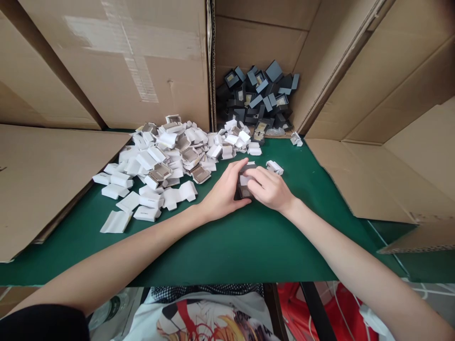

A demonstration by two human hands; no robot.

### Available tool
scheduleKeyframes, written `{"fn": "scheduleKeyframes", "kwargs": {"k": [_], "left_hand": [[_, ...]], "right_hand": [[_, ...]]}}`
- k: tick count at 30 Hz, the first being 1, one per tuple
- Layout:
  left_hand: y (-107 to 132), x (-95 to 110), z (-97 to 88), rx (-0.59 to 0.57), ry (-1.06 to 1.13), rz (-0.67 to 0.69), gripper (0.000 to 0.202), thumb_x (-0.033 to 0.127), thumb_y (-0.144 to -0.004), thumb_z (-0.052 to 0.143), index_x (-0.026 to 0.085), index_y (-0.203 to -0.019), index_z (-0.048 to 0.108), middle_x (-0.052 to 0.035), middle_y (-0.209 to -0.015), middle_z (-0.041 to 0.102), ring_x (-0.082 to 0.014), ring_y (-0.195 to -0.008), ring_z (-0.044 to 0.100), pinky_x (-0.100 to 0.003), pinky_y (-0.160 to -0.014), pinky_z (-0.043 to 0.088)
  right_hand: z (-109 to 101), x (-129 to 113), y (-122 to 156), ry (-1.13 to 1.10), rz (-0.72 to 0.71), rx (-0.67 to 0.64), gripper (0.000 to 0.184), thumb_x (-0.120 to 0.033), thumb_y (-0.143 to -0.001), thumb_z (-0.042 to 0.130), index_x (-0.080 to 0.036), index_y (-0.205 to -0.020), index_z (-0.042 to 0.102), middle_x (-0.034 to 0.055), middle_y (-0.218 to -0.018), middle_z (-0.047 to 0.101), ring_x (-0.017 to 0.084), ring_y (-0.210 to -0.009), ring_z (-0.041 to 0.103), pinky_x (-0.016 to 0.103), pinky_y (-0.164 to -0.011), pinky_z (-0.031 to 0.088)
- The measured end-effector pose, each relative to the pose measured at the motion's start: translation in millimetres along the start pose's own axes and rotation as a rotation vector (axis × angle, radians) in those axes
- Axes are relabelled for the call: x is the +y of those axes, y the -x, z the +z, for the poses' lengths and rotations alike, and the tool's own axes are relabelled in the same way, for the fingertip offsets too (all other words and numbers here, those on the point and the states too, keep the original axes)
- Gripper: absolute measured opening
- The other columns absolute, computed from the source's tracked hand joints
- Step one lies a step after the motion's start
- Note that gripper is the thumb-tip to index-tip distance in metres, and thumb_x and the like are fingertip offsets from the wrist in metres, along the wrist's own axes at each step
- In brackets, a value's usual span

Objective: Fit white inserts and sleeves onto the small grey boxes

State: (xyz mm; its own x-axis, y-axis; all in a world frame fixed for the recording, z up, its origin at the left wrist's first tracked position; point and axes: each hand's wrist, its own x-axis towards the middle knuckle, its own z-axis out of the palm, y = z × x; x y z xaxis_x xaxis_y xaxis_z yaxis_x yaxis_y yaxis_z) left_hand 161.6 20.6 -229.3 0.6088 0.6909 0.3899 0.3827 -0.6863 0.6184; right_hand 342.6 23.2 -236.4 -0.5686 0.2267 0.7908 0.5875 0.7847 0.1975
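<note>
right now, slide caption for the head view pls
Left hand holds a small dark box, right hand over it, near heaped white cardboard pieces.

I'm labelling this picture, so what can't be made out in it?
Full outline of the small dark rectangular box: head view, partly covered by the left hand and right hand.
Faint print on a small white cardboard box: head view, too small.
Bottom of the dark grey box pile: head view, hidden by boxes on top.
</note>
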Motion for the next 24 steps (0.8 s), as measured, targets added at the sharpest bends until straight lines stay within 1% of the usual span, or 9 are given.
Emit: {"fn": "scheduleKeyframes", "kwargs": {"k": [3,6,8,10,11,15,20,24], "left_hand": [[-1,0,0.0,0.002,0.007,0.004,0.093,0.021,-0.071,0.072,0.023,-0.145,0.015,-0.0135,-0.142,0.034,-0.0276,-0.133,0.035,-0.046,-0.110,0.037],[-1,-1,0.3,-0.005,0.027,-0.015,0.093,0.022,-0.071,0.072,0.024,-0.145,0.015,-0.0137,-0.142,0.034,-0.0277,-0.132,0.037,-0.046,-0.110,0.036],[-1,-2,0.6,-0.009,0.046,-0.036,0.093,0.024,-0.072,0.072,0.023,-0.145,0.015,-0.0139,-0.141,0.035,-0.0272,-0.130,0.039,-0.045,-0.111,0.036],[0,-4,0.8,-0.009,0.062,-0.053,0.093,0.026,-0.072,0.072,0.023,-0.145,0.014,-0.0138,-0.140,0.036,-0.0268,-0.130,0.041,-0.045,-0.112,0.036],[0,-5,0.7,-0.009,0.067,-0.058,0.094,0.027,-0.072,0.072,0.023,-0.146,0.014,-0.0137,-0.141,0.036,-0.0269,-0.130,0.041,-0.045,-0.112,0.035],[-1,-7,-0.1,-0.011,0.079,-0.070,0.095,0.029,-0.072,0.073,0.023,-0.146,0.014,-0.0124,-0.145,0.032,-0.0272,-0.132,0.039,-0.044,-0.113,0.035],[-1,-8,-0.4,-0.014,0.109,-0.090,0.095,0.031,-0.072,0.072,0.024,-0.146,0.013,-0.0113,-0.148,0.029,-0.0269,-0.133,0.038,-0.043,-0.114,0.034],[-1,-8,-0.2,-0.016,0.100,-0.087,0.094,0.030,-0.072,0.072,0.024,-0.146,0.013,-0.0113,-0.148,0.030,-0.0271,-0.133,0.038,-0.044,-0.114,0.034]], "right_hand": [[1,0,0,-0.033,0.024,-0.056,0.024,-0.003,-0.087,0.045,-0.018,-0.070,0.052,0.0072,-0.084,0.061,0.017,-0.077,0.054,0.029,-0.062,0.044],[-4,2,-1,-0.088,0.047,-0.203,0.022,-0.007,-0.089,0.045,-0.017,-0.073,0.056,0.0074,-0.085,0.063,0.017,-0.078,0.056,0.030,-0.060,0.044],[-10,5,-1,-0.144,0.063,-0.312,0.019,-0.011,-0.090,0.048,-0.016,-0.076,0.059,0.0084,-0.091,0.065,0.019,-0.082,0.058,0.031,-0.060,0.045],[-15,8,-1,-0.201,0.078,-0.386,0.017,-0.013,-0.090,0.049,-0.016,-0.079,0.062,0.0092,-0.098,0.066,0.020,-0.088,0.059,0.032,-0.063,0.047],[-17,9,0,-0.220,0.082,-0.403,0.017,-0.013,-0.090,0.049,-0.015,-0.080,0.063,0.0096,-0.100,0.066,0.021,-0.090,0.060,0.032,-0.065,0.048],[-19,12,3,-0.244,0.095,-0.371,0.025,-0.009,-0.092,0.042,-0.014,-0.084,0.065,0.0109,-0.097,0.068,0.021,-0.089,0.061,0.034,-0.070,0.048],[-16,12,5,-0.284,0.180,-0.341,0.026,-0.007,-0.091,0.040,-0.013,-0.090,0.064,0.0101,-0.088,0.068,0.019,-0.082,0.059,0.032,-0.069,0.046],[-15,10,5,-0.263,0.153,-0.341,0.027,-0.007,-0.091,0.041,-0.013,-0.086,0.066,0.0101,-0.089,0.068,0.019,-0.085,0.058,0.031,-0.069,0.044]]}}
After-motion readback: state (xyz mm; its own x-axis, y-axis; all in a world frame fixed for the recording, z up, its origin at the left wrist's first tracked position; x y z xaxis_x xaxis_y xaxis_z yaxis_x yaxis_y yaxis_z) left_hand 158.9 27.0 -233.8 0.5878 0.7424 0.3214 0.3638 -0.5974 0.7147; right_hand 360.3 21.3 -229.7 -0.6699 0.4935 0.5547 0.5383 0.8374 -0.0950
